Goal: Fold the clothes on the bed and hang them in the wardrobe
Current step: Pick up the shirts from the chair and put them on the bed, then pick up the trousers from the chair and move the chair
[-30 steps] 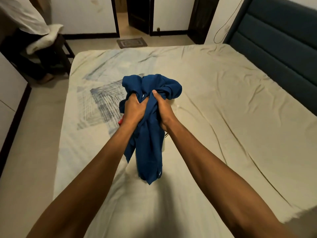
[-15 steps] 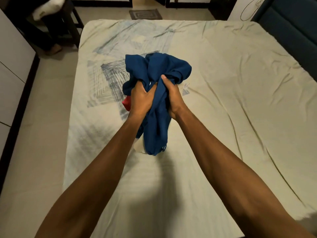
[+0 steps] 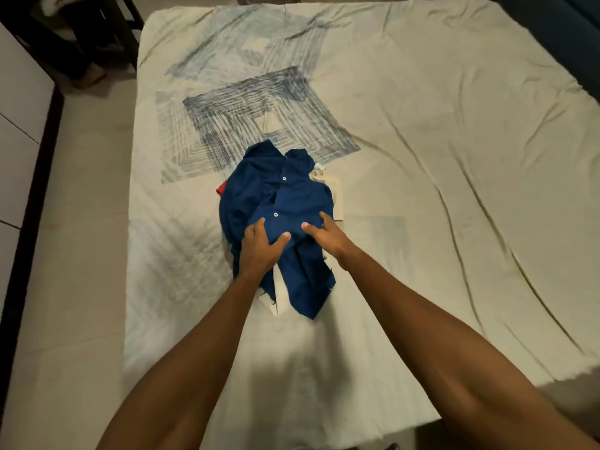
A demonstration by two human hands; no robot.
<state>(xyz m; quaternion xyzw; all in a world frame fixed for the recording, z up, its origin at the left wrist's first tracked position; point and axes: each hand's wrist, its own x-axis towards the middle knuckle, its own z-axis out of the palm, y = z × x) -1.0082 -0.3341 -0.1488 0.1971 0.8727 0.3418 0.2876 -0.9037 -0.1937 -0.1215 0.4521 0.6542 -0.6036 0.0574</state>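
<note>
A crumpled blue buttoned shirt [image 3: 285,196] lies on the bed [image 3: 454,190], on top of a small pile. A red garment [image 3: 221,189] peeks out at the pile's left, a cream one [image 3: 331,186] at its right, and white cloth [image 3: 281,297] shows under its near end. My left hand [image 3: 258,251] rests on the shirt's near part with fingers spread and thumb out. My right hand [image 3: 324,238] lies beside it on the same fabric, fingers fairly straight. Both hands' thumbs point toward each other.
The bed sheet is cream with a blue square pattern [image 3: 253,118] beyond the pile. White cabinet doors [image 3: 19,125] line the left side across a strip of floor. A dark chair [image 3: 97,37] stands at the top left, and a dark headboard [image 3: 568,34] at the top right.
The blue shirt, held bunched up in both fists above the bed, has come down onto the pile. Both hands have loosened and now lie on it.
</note>
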